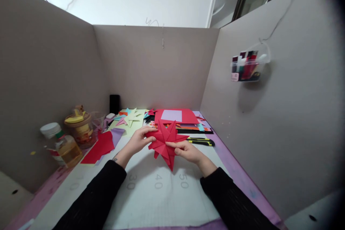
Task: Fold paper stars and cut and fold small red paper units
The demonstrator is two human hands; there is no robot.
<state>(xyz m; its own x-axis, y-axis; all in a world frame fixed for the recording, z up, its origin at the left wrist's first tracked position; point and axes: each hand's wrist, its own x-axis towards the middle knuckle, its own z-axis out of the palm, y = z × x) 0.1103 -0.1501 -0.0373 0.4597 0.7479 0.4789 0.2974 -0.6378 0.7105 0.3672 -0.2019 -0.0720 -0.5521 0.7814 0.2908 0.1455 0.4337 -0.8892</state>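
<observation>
Inside a booth of tall grey cardboard walls (151, 64), a white cutting mat (151, 194) printed with the numbers 30, 40 and 50 covers most of the purple table (237, 176). At the far end of the table lies a heap of coloured paper (176, 120), topped by a red sheet that carries a pale lilac square, with a pale green paper star (132, 116) just to its left. Another red sheet (99, 147) lies at the left edge of the mat, overlapping a purple scrap. Against the left wall stand a bottle (63, 145) of yellowish liquid with a white cap and, behind it, a jar (79, 124) with a yellow lid. A clear plastic holder (246, 68) of pens hangs on the right wall. Above the middle of the mat, both black-sleeved arms meet at a folded red paper star (165, 140), held up off the surface. The left hand (137, 141) pinches the star's left edge between thumb and fingers, and the right hand (188, 151) pinches its lower right side with the thumb on top. A yellow and black utility knife (201, 141) lies on the mat just beyond the right hand, not touching it.
</observation>
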